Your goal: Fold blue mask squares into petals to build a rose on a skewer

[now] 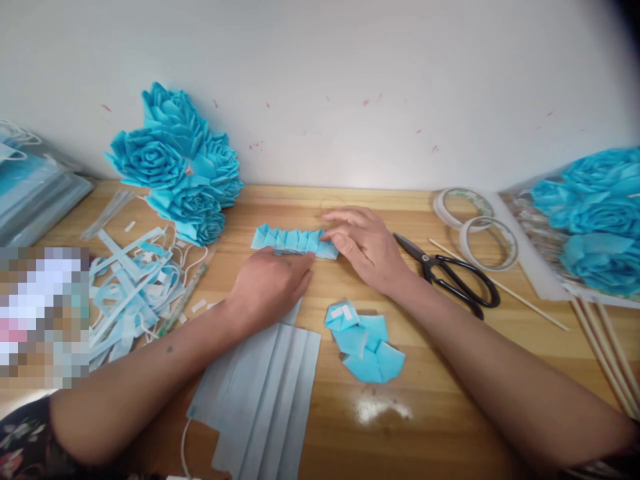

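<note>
A row of folded light-blue petals [290,240] lies on the wooden table [450,373] near the wall. My left hand [270,283] rests knuckles-up just in front of the row, fingers curled onto its near edge. My right hand [365,243] lies flat with fingers pressed on the row's right end. Below my hands sit a small stack of folded blue pieces [367,343] and pleated face masks [263,393].
Black scissors [450,277], two tape rolls [480,227] and wooden sticks [605,347] lie to the right. Blue fabric roses stand at the back left [175,167] and at the right [595,213]. Cut mask strips [135,287] pile up on the left.
</note>
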`<action>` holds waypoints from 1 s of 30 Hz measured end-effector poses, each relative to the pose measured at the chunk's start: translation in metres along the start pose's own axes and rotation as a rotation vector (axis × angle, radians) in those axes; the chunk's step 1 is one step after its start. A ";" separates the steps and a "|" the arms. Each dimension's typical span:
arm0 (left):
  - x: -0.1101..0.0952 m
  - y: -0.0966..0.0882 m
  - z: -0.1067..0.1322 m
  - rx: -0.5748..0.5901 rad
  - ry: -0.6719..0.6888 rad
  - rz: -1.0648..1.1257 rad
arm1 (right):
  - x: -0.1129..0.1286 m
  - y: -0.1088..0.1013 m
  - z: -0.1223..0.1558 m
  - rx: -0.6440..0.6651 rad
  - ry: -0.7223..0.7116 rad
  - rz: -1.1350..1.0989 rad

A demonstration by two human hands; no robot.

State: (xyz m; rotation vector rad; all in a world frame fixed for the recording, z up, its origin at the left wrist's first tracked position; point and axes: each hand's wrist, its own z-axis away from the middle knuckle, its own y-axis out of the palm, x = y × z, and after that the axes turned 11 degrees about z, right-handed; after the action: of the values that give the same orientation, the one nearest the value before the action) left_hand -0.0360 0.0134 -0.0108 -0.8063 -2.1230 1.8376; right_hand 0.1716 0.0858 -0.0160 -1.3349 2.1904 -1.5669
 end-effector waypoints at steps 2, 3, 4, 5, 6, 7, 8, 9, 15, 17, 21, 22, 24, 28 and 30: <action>0.000 -0.001 0.000 0.009 -0.010 -0.009 | 0.001 0.000 0.000 -0.006 -0.005 0.003; 0.000 -0.001 0.000 0.014 -0.013 -0.014 | 0.001 0.000 0.000 0.002 -0.013 0.010; -0.001 -0.001 -0.001 0.018 -0.015 -0.016 | 0.000 0.001 0.000 0.015 -0.019 0.019; -0.001 -0.002 -0.001 0.022 -0.016 -0.015 | 0.000 0.002 0.000 0.029 -0.021 0.029; -0.001 -0.002 -0.001 0.026 -0.017 -0.013 | 0.000 0.003 0.000 0.041 -0.020 0.037; -0.001 -0.003 -0.001 0.031 -0.020 -0.010 | -0.001 0.004 0.000 0.048 -0.018 0.044; -0.001 -0.003 -0.002 0.038 -0.023 -0.006 | -0.001 0.004 0.000 0.047 -0.018 0.048; -0.002 -0.003 -0.002 0.048 -0.026 -0.002 | -0.001 0.004 0.000 0.040 -0.020 0.050; -0.004 -0.008 -0.003 0.110 -0.070 -0.027 | 0.002 0.001 0.000 -0.103 -0.030 0.024; -0.006 -0.011 -0.004 0.146 -0.105 -0.040 | 0.003 0.000 0.000 -0.138 -0.030 0.034; -0.011 -0.017 -0.005 0.208 -0.175 -0.065 | 0.007 -0.002 0.001 -0.133 -0.041 0.092; -0.012 -0.018 -0.005 0.216 -0.188 -0.070 | 0.009 -0.004 0.001 -0.123 -0.043 0.111; -0.014 -0.019 -0.005 0.218 -0.207 -0.080 | 0.015 -0.009 0.000 -0.091 -0.046 0.150; -0.014 -0.019 -0.002 0.196 -0.223 -0.073 | 0.031 -0.029 -0.001 0.009 -0.036 0.236; -0.012 -0.018 -0.001 0.178 -0.214 -0.071 | 0.038 -0.041 0.002 0.104 -0.016 0.278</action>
State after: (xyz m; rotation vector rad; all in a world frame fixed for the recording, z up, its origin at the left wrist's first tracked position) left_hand -0.0301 0.0060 0.0091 -0.5081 -2.0381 2.1210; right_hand 0.1735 0.0546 0.0303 -0.9614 2.1414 -1.5331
